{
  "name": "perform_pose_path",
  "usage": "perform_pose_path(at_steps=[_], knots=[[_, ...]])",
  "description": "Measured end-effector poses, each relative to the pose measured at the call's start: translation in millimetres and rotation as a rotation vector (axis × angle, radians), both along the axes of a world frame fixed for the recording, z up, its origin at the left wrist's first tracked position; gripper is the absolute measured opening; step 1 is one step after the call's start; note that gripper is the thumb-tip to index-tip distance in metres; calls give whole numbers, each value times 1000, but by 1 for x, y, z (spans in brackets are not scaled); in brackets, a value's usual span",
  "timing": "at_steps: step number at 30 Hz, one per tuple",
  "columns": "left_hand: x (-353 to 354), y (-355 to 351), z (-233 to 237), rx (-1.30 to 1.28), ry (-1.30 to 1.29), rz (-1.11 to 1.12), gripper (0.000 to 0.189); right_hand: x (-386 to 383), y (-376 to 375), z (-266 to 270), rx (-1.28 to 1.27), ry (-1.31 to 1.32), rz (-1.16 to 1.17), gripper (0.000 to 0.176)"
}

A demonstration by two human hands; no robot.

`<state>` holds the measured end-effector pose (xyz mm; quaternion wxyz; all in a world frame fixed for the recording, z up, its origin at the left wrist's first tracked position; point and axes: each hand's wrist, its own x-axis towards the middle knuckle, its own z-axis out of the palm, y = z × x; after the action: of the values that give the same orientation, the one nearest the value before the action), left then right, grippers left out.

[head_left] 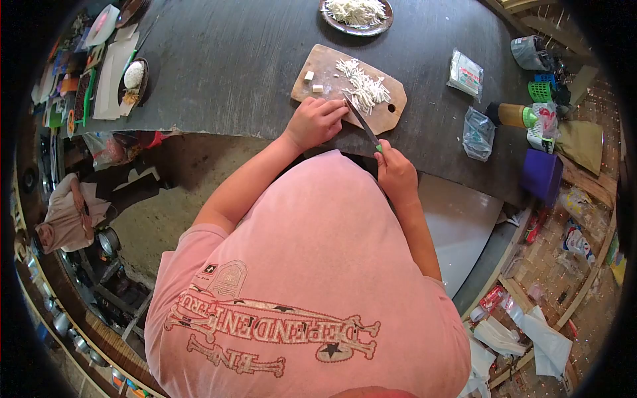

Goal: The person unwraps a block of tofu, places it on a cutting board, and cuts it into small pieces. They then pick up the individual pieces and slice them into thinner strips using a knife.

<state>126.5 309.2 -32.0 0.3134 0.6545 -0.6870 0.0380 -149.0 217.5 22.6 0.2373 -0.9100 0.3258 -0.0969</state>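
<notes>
A wooden cutting board [324,58] lies near the table's edge in front of me. Thin white strips [361,85] are heaped on its right half, and two small white blocks [318,88] sit on its left half. In my right hand [398,174] is a knife [362,122] with a green handle, its blade slanting over the board's front edge. My left hand [317,123] is closed at the board's front edge, fingertips beside the knife tip; what they press on is hidden. Beyond the board stands a brown plate [358,30] piled with more white strips.
To the right are a plastic-wrapped pack [466,74], a clear plastic bag [478,134], a green-lidded jar [511,115] and a purple box [541,175]. A dish holding something round and white [134,75] is at left. Another person [70,212] is off to the left.
</notes>
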Motion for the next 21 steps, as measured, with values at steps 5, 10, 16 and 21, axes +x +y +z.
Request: perform_pose_path(at_steps=[5, 10, 16, 21], knots=[[1, -1, -1, -8, 16, -15, 37, 2, 2, 10, -77, 97, 5, 38], [0, 0, 0, 15, -3, -13, 37, 12, 13, 10, -152, 260, -31, 38], [0, -2, 0, -10, 12, -25, 41, 5, -13, -19, 53, 33, -25, 34], [-1, 0, 4, 4, 16, -9, 40, -4, -17, 3, 679, -92, -224, 28]])
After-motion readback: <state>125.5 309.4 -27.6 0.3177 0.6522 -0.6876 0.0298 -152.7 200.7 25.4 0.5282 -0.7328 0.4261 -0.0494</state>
